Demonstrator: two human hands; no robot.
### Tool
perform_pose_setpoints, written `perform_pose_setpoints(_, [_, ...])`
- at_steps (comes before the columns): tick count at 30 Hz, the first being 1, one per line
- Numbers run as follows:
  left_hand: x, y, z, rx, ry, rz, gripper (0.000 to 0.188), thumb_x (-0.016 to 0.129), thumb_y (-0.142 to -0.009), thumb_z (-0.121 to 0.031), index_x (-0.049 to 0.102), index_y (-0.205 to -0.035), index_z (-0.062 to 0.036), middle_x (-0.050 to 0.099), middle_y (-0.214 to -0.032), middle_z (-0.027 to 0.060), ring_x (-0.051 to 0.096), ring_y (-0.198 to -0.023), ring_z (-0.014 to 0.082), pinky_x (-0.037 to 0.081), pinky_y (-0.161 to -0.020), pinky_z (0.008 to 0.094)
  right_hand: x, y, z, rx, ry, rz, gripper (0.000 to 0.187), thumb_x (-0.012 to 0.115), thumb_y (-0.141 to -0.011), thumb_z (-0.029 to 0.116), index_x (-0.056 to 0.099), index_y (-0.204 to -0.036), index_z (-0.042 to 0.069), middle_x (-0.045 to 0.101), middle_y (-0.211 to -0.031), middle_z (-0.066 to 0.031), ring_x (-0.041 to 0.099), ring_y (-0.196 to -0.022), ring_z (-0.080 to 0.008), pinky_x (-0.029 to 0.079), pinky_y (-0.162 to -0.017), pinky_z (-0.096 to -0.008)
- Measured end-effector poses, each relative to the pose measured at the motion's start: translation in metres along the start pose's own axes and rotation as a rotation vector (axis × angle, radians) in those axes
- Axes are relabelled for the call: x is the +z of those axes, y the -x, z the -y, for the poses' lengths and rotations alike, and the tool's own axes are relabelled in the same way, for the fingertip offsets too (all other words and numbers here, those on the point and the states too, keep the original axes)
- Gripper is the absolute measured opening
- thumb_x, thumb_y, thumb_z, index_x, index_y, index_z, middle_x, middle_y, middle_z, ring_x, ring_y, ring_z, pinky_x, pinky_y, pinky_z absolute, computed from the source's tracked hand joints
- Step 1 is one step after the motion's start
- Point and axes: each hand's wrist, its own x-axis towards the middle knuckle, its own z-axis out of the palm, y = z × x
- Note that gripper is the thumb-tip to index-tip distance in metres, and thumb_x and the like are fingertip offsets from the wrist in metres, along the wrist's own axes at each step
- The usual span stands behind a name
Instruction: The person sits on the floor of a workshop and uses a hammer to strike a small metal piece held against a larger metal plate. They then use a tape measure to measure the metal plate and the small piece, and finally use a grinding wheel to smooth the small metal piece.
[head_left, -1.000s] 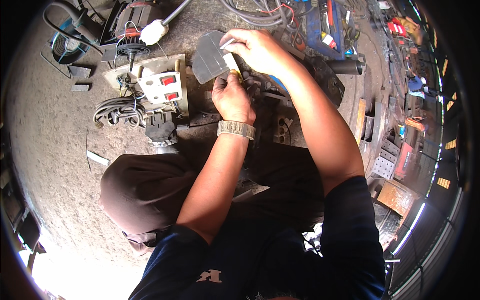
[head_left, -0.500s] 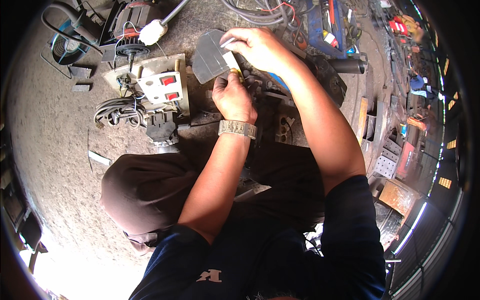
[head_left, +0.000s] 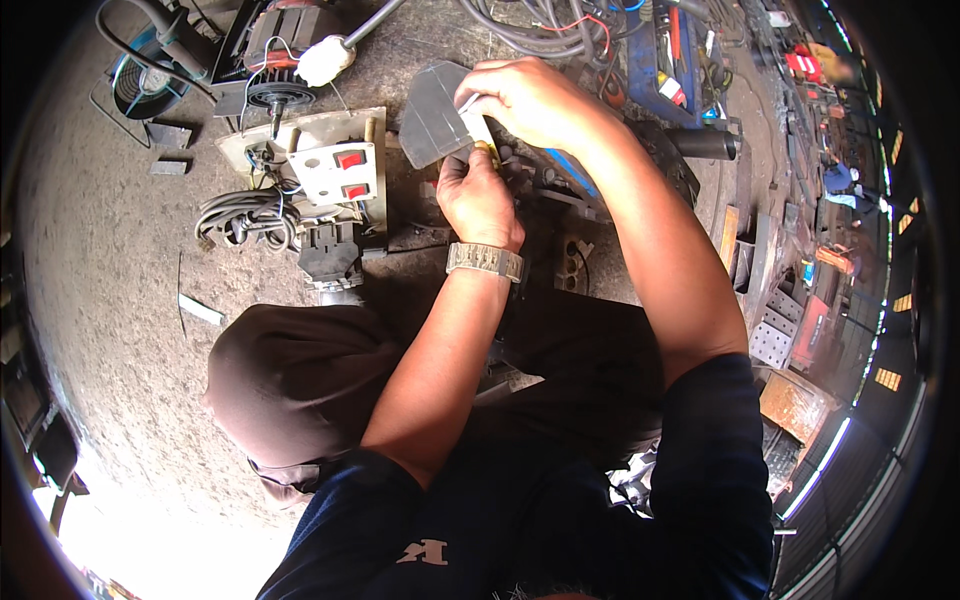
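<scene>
A dark grey flat plate [head_left: 428, 115] with cut corners and thin pale lines scribed on it lies in front of my hands. My left hand [head_left: 478, 203], with a watch at its wrist, is closed on a pale strip with a yellow end [head_left: 483, 137], held against the plate's right edge. Whether it is a square or a tape measure, I cannot tell. Over the plate's upper right edge, my right hand [head_left: 530, 100] is closed in a pinch on a thin whitish stick [head_left: 470, 102], its tip close to the plate. My left fingers partly hide the yellow end.
Left of the plate stands an opened electrical box with a white panel and red switches [head_left: 335, 173], beside coiled grey cable [head_left: 245, 218]. A motor [head_left: 290, 45] sits behind it. Far right are a blue tool tray [head_left: 655, 70] and a dark pipe [head_left: 703, 144].
The whole scene has shifted slightly right and down in the picture. Both hands keep nearly the same place against the plate, with their grips unchanged.
</scene>
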Motion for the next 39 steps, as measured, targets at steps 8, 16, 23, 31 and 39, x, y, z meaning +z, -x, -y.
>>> perform_pose_setpoints(8, [0.000, 0.000, 0.001, 0.001, 0.013, -0.006, 0.014, 0.056, -0.103, -0.010, 0.060, -0.114, -0.0022, 0.069, -0.087, 0.0078, 0.064, -0.060, 0.0160, 0.056, -0.056, 0.0289, -0.004, -0.011, 0.003, 0.045, -0.041, 0.088, 0.017, 0.066, -0.093, 0.010, 0.071, -0.107, 0.005, 0.073, -0.101, -0.0136, 0.071, -0.094, -0.0343, 0.055, -0.084, -0.0425])
perform_pose_setpoints(16, [0.004, 0.004, -0.003, -0.024, 0.035, -0.037, 0.010, 0.055, -0.102, -0.007, 0.063, -0.107, -0.0032, 0.064, -0.080, 0.0010, 0.059, -0.056, 0.0096, 0.049, -0.047, 0.0259, -0.002, -0.013, 0.007, -0.023, 0.065, 0.076, 0.013, 0.066, -0.093, 0.011, 0.070, -0.104, 0.005, 0.072, -0.099, -0.0130, 0.070, -0.095, -0.0347, 0.055, -0.081, -0.0436])
perform_pose_setpoints(23, [0.002, -0.001, 0.001, -0.013, 0.058, -0.024, 0.013, 0.056, -0.102, -0.007, 0.065, -0.111, -0.0021, 0.064, -0.084, 0.0005, 0.059, -0.058, 0.0090, 0.048, -0.048, 0.0254, 0.004, -0.012, 0.005, -0.051, 0.094, 0.045, 0.013, 0.067, -0.090, 0.007, 0.072, -0.102, 0.005, 0.072, -0.097, -0.0141, 0.070, -0.091, -0.0357, 0.055, -0.078, -0.0433])
perform_pose_setpoints(31, [0.001, -0.002, 0.005, 0.032, 0.052, -0.028, 0.016, 0.057, -0.101, -0.006, 0.066, -0.113, -0.0003, 0.066, -0.088, 0.0009, 0.058, -0.063, 0.0081, 0.049, -0.054, 0.0252, 0.006, -0.007, 0.004, -0.099, 0.055, -0.013, 0.014, 0.066, -0.089, 0.008, 0.072, -0.101, 0.004, 0.073, -0.096, -0.0151, 0.071, -0.090, -0.0350, 0.057, -0.079, -0.0427])
perform_pose_setpoints(39, [0.003, 0.002, 0.002, 0.015, 0.041, -0.030, 0.015, 0.055, -0.101, -0.005, 0.065, -0.111, 0.0004, 0.066, -0.087, 0.0022, 0.059, -0.063, 0.0096, 0.049, -0.055, 0.0257, 0.005, -0.005, 0.004, -0.047, 0.021, -0.013, 0.017, 0.067, -0.089, 0.005, 0.073, -0.105, 0.004, 0.075, -0.101, -0.0147, 0.072, -0.091, -0.0343, 0.058, -0.080, -0.0420])
